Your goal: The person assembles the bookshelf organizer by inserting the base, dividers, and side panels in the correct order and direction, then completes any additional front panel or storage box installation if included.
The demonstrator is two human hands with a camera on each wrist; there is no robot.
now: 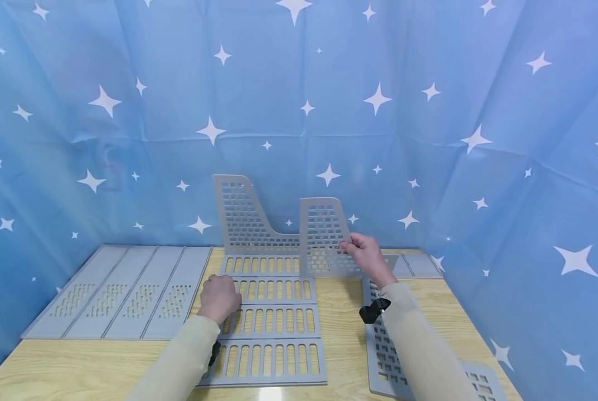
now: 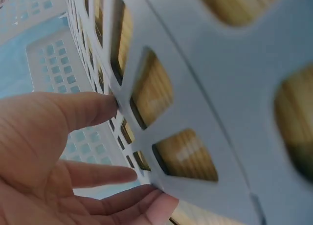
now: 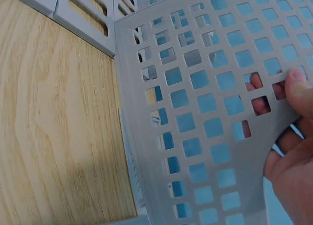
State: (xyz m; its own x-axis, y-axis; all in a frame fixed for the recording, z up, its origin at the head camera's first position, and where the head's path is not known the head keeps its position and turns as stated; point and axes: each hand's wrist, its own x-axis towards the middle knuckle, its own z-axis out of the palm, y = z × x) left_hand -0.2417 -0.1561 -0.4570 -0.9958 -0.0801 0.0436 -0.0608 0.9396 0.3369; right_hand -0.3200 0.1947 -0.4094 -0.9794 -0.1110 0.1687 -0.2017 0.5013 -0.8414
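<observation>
right hand (image 1: 370,259) | pinches perforated panel (image 1: 325,239) | fingers (image 3: 261,105) behind holes: right wrist only

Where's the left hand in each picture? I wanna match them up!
Head: the left hand is left of centre, below the middle, over the left edge of the slotted panels.
Left wrist: big and close, at the lower left.
Right wrist: not visible; the right hand shows at the right edge.
Shared landmark: the wooden table, peeking through holes in the left wrist view.
</observation>
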